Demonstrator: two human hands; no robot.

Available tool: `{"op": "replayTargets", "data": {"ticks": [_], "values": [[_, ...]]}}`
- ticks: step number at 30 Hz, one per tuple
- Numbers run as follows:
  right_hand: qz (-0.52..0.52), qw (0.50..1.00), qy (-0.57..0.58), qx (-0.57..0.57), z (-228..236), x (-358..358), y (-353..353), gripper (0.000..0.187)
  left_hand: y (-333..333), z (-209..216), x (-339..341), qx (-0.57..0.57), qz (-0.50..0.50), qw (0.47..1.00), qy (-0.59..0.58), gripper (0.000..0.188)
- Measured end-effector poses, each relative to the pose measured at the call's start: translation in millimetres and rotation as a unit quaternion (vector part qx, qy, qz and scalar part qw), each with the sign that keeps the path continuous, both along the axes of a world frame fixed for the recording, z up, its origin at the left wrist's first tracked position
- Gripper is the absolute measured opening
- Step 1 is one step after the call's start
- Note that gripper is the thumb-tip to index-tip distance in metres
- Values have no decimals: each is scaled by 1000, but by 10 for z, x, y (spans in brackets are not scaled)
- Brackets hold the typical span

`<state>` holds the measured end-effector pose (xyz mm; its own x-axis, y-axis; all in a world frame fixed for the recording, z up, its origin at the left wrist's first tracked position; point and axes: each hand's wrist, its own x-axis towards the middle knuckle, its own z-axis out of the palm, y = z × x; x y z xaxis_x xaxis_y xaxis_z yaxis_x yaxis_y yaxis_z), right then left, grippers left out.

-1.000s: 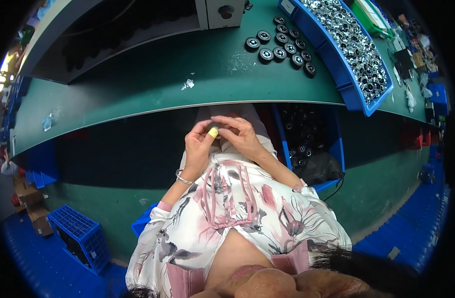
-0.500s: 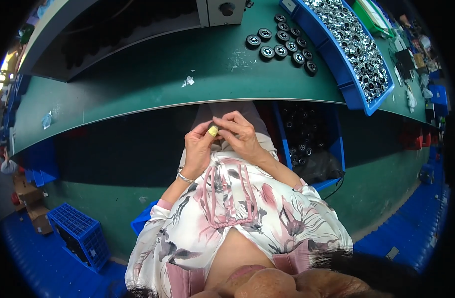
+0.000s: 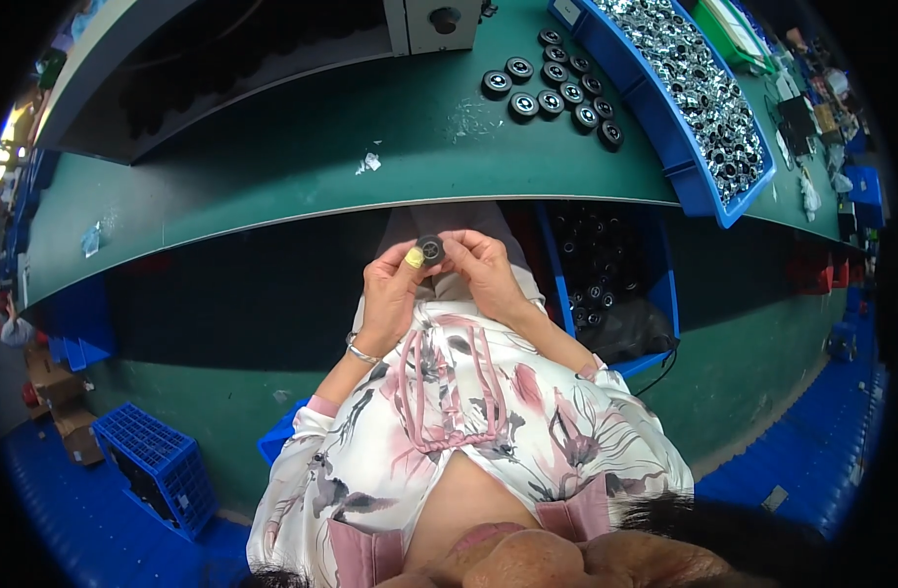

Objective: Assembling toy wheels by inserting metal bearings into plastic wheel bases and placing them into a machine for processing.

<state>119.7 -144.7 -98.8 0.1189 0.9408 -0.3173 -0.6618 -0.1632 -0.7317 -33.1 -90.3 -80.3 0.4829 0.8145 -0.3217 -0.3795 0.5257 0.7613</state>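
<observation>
Over my lap, just below the table edge, a small black wheel (image 3: 430,250) is held up with its round face showing. My left hand (image 3: 392,284) pinches it from the left, the thumb wrapped in yellow tape lying against its rim. From the right, the thumb and fingers of my right hand (image 3: 486,274) close on the opposite edge. On the green table (image 3: 321,176) sits a cluster of several similar black wheels (image 3: 550,103) with silvery centres.
A blue bin (image 3: 699,186) of shiny chrome parts stands on the table at the right. Below the table edge, a blue crate (image 3: 677,294) contains more black wheels. A grey metal machine housing (image 3: 439,24) stands at the back left, and a blue basket (image 3: 155,436) is low at left.
The wheel, mostly hidden by my fingers before, now shows its face. My right fingers have moved from over it to its right edge.
</observation>
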Motion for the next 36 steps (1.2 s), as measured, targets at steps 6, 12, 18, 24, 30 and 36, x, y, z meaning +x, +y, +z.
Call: {"op": "replayTargets", "data": {"ticks": [6,12,18,24,30,36], "values": [[-16,998,-50,28,98,-12,-42,24,27,-80,-32,-26,-38,998,-48,22],[-60,880,-455,117,580,23,-86,36,-27,120,-12,-32,-18,999,-13,21],[-74,772,-585,239,530,141,-49,43,-34,173,53,-104,-81,977,-168,21],[-71,743,-613,259,715,260,-41,43,25,244,72,-67,-109,979,-160,28],[-90,941,-287,156,753,358,-115,47,19,671,277,158,-101,981,-44,48],[-57,988,-18,142,649,317,-166,51,123,911,388,448,-71,871,187,51]]}}
